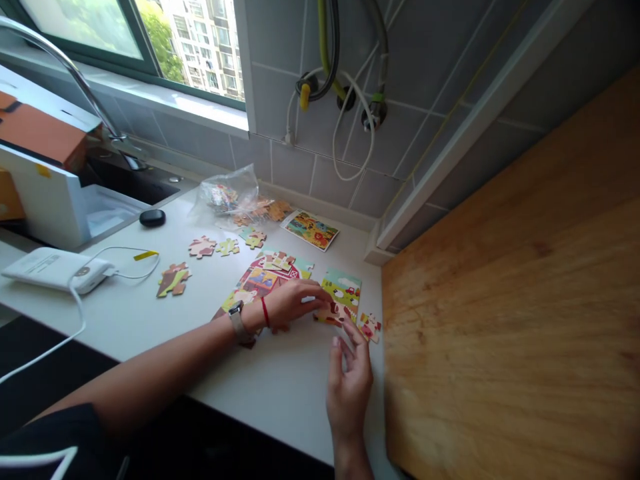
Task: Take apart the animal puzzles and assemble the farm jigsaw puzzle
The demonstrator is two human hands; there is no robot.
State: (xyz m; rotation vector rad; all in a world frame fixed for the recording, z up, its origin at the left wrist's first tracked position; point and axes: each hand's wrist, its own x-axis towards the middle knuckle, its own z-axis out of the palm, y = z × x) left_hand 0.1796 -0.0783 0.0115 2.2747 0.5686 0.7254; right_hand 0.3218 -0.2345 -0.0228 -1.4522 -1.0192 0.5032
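Note:
A puzzle piece with brown-and-cream patches (337,312) lies at the near edge of a small joined section with a red car and sheep (345,283). My left hand (295,300) reaches across the red barn section (255,277), its fingers stretched out and their tips on the patched piece. From the near side, my right hand (351,373) touches that piece's edge with a fingertip, its thumb held apart. Just right of it lies a loose pink-and-white piece (370,327). Another loose piece (280,261) rests on top of the barn section. My left hand partly covers the barn section.
More loose pieces (202,247) are spread to the left, one green and brown (173,280). Behind them are a clear plastic bag of pieces (225,193) and a picture card (311,230). A white power bank (60,270) with cable lies left. A wooden board (510,300) stands right.

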